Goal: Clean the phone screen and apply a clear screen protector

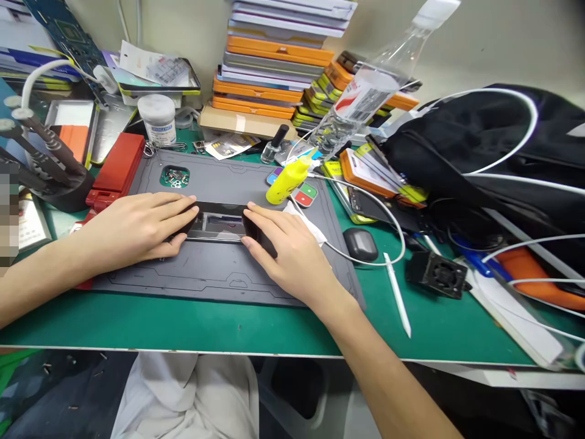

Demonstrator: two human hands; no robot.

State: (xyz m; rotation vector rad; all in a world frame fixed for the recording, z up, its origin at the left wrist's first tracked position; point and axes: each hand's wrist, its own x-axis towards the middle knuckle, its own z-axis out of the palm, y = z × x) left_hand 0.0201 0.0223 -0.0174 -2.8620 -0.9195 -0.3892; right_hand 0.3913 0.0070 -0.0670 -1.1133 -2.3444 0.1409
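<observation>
Pale wall (484,36) rises behind a crowded green tabletop (183,323), whose white front edge crosses the view. On the left, a red tool (119,164) lies over the edge of a grey work mat (201,268) printed with thin panel lines. Beside it, a white jar (158,119) bears a label with a blue band; its heading looks like "SPARKLE PASTE", the finer print too small to read. The person's left hand (159,225) holds the left end of a glossy black device (223,224), which lies over the middle of the mat; the right hand (292,244) holds its right end, fingers and thumb close together. Behind stand stacked orange and grey boxes (274,52). A yellow squeeze bottle (289,180) shows no readable wording. Farther right, a clear bottle (361,91) leans, its red-and-white label carrying a barcode and illegible text, then come a black case (361,244), a white stylus (397,296), a small fan (436,274) and a black bag (493,134).
</observation>
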